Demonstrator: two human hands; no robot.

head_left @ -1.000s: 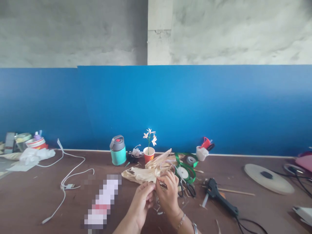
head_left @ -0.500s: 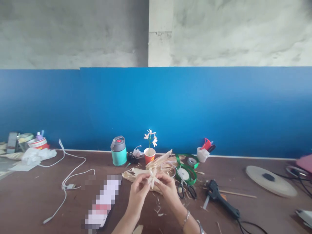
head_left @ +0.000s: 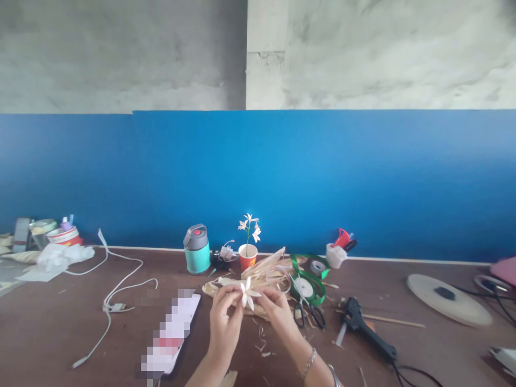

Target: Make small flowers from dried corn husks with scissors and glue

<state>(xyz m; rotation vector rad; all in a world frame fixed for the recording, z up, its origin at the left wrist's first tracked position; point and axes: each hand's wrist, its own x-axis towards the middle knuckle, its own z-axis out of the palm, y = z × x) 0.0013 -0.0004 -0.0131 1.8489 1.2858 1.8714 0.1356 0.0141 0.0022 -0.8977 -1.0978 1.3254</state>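
Note:
A pale flower with several pointed petals (head_left: 248, 295), apparently of dried husk, is held up between my two hands, its face turned toward me. My left hand (head_left: 224, 317) is closed, thumb and fingers pinching the flower from its left side. On the other side, the fingertips of my right hand (head_left: 279, 312) pinch a petal's edge. Just beyond lie dried corn husks (head_left: 268, 269), partly hidden by my hands. Scissors with black handles (head_left: 308, 313) rest to the right, by a spool of green ribbon (head_left: 303, 287).
A paper cup (head_left: 247, 258) holds a stem with similar flowers. A teal flask (head_left: 197, 250) stands left of it. The phone (head_left: 171, 333) lies left of my hands; a black glue gun (head_left: 368, 328) lies right. White cables (head_left: 108, 301) and a round disc (head_left: 449, 300) are farther out.
The flower has turned, so its petals now spread more to the right and its face shows more clearly. My left hand has shifted slightly left; the right has barely moved.

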